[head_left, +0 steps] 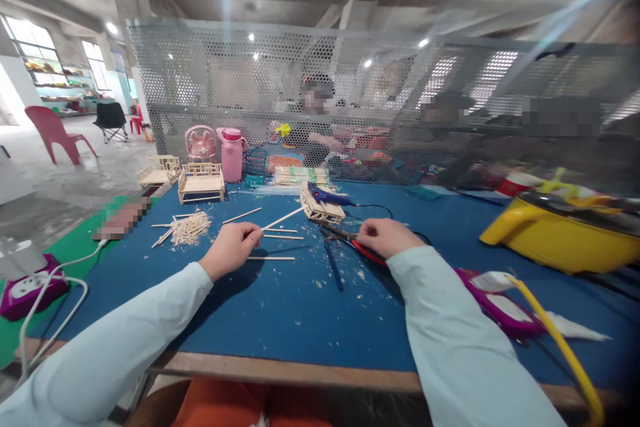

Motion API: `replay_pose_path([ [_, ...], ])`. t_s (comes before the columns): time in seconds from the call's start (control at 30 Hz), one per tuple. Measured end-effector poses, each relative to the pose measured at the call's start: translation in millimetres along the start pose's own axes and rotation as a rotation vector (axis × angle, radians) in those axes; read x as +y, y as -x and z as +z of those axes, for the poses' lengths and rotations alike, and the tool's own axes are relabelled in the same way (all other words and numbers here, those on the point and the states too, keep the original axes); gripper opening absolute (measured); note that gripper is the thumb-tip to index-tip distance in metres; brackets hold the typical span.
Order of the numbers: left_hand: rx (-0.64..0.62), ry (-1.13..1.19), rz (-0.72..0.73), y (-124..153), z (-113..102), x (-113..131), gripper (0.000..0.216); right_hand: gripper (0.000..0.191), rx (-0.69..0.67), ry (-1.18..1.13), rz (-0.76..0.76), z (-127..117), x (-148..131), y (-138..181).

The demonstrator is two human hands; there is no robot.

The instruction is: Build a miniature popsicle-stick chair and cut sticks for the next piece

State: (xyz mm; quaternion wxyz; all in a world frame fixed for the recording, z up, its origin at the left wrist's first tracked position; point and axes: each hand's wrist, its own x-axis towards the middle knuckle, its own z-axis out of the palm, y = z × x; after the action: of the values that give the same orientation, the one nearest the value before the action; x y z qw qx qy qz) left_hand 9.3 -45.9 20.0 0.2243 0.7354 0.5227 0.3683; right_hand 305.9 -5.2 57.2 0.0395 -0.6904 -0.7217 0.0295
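Observation:
Pinched in my left hand (233, 247) is a thin wooden stick (283, 219), slanting up to the right with its far end near a small stick-built model (320, 208). A blue glue gun (327, 195) lies on that model. My right hand (389, 237) is closed on the handle of red-handled pliers (369, 252), whose dark jaws point left toward the model. Between my hands a dark blue flat tool (332, 263) lies on the blue table mat (300, 320). Several loose sticks (273, 258) lie by my left hand, close to a pile of short stick pieces (191, 228).
Two finished-looking stick models (201, 181) stand at the back left beside a pink thermos (231, 155). A yellow pot (560, 230) and a purple power strip (500, 303) are at the right. A perforated metal screen (200, 73) borders the back; a person sits behind it.

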Motion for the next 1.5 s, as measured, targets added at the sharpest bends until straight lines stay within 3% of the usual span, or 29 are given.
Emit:
replay_pose_path([
  [0.1,0.037,0.068,-0.047,-2,-1,-1,0.031,0.034,-0.208,0.037,-0.109,9,-28,7],
  [0.23,0.034,0.240,-0.114,-5,0,-2,0.031,0.026,-0.257,-0.055,-0.126,11,-45,13],
  [0.37,-0.052,0.445,-0.113,-4,5,-1,0.036,0.016,-0.124,-0.420,-0.059,-11,-29,20],
  [0.47,-0.088,0.440,0.020,-1,9,5,0.035,0.019,-0.028,-0.832,-0.100,-26,-22,28],
  [0.63,-0.175,0.422,0.258,5,11,22,0.029,0.027,-0.167,-1.392,-0.252,-27,-47,41],
  [0.77,-0.352,0.599,0.179,10,15,32,0.032,0.029,-0.305,-1.639,-0.333,-9,-72,40],
  [0.83,-0.368,0.654,0.116,13,17,34,0.035,0.029,-0.339,-1.722,-0.350,4,-81,38],
  [0.93,-0.312,0.599,0.145,17,17,38,0.035,0.016,-0.371,-1.773,-0.435,18,-94,39],
  [1.07,-0.344,0.479,0.273,20,16,42,0.034,0.044,-0.450,-1.570,-0.508,19,-107,46],
  [1.13,-0.352,0.448,0.296,20,16,43,0.034,0.054,-0.426,-1.443,-0.506,17,-110,48],
  [1.27,-0.357,0.596,0.121,18,16,42,0.036,0.073,-0.355,-1.485,-0.562,18,-106,48],
  [1.4,-0.342,0.749,-0.050,17,15,40,0.042,0.079,-0.359,-1.573,-0.639,17,-102,48],
  [1.5,-0.323,0.777,-0.090,17,12,39,0.039,0.079,-0.207,-1.534,-0.631,8,-95,45],
])
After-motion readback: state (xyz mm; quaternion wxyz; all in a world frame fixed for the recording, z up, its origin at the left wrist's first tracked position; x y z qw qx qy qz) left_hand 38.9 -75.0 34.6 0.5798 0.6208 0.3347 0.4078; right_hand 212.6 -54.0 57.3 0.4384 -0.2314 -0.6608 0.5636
